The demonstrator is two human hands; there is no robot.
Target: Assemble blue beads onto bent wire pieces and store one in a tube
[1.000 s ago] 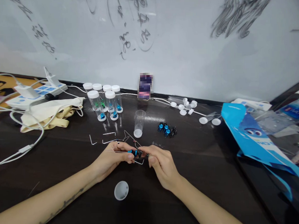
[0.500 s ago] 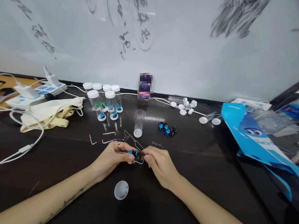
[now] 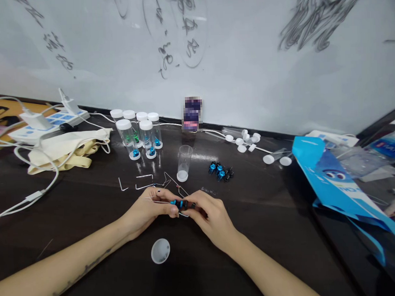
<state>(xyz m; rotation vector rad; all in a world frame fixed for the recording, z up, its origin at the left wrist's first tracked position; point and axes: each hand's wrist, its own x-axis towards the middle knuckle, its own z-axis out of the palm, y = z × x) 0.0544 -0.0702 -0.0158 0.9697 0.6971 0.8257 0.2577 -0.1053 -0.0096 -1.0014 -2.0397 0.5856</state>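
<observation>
My left hand and my right hand meet over the dark table, fingers pinched on a bent thin wire threaded with small blue and black pieces. The left fingers grip the wire's left end; the right fingers close on the pieces at its right end. More bent wires lie just beyond the hands. A white cap lies open side up in front of my wrists.
An open clear vial stands beyond the hands, with several capped vials further left and loose blue and black pieces to the right. White caps, a cream cloth bag, a power strip with cables and a blue bag ring the table.
My right fingers slid left along the wire and closed in on the blue and black pieces, meeting the left fingers. The left hand stayed where it was.
</observation>
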